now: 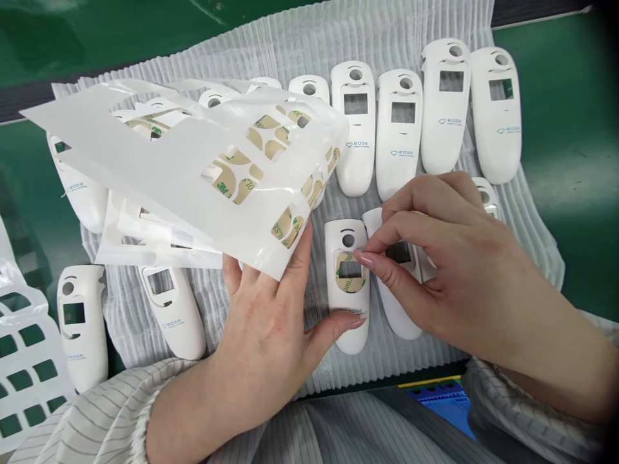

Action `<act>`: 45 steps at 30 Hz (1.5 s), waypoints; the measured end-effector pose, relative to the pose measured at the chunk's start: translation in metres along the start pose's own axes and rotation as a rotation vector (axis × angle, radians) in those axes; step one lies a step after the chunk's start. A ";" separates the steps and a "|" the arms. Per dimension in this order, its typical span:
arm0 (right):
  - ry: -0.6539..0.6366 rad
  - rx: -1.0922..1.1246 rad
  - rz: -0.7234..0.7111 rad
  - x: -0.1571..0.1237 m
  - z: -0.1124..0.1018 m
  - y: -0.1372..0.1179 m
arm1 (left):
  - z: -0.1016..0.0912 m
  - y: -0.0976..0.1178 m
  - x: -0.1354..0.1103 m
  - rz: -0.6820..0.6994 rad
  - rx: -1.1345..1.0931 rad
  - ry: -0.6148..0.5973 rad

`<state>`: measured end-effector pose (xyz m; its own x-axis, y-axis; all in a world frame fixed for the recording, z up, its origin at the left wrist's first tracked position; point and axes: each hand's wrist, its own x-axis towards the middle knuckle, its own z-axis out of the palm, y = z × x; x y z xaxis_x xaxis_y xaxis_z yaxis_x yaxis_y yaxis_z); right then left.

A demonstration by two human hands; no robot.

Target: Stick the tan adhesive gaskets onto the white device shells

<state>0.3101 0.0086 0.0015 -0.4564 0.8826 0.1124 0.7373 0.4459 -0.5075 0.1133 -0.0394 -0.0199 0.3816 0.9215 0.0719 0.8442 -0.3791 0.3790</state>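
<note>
My left hand (264, 341) pinches a stack of white backing sheets (159, 161) that carry tan adhesive stickers, and its thumb rests against the lower end of a white plastic housing (349, 335). My right hand (449, 258) is pinched, its thumb and forefinger pressing a tan adhesive ring (349, 274) around the window of that housing. A second housing (396, 316) lies right beside it, partly under my right hand.
Several more white housings (399, 135) lie in rows on a white ribbed cloth (522, 212) over a green table (570, 129). Used, punched-out backing sheets (24, 361) lie at the left edge. A blue bin (442, 396) shows below.
</note>
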 end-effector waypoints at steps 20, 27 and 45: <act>-0.017 0.081 0.012 -0.002 -0.002 0.005 | 0.002 0.001 0.000 -0.003 0.003 0.011; -0.018 0.099 0.017 0.001 -0.001 0.006 | 0.001 0.002 0.001 -0.011 -0.003 0.006; -0.002 0.151 0.073 0.004 0.002 0.007 | 0.003 0.002 0.000 -0.015 0.045 0.001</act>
<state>0.3122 0.0151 -0.0030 -0.4053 0.9116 0.0684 0.6859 0.3527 -0.6365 0.1159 -0.0400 -0.0216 0.3687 0.9271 0.0674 0.8659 -0.3689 0.3378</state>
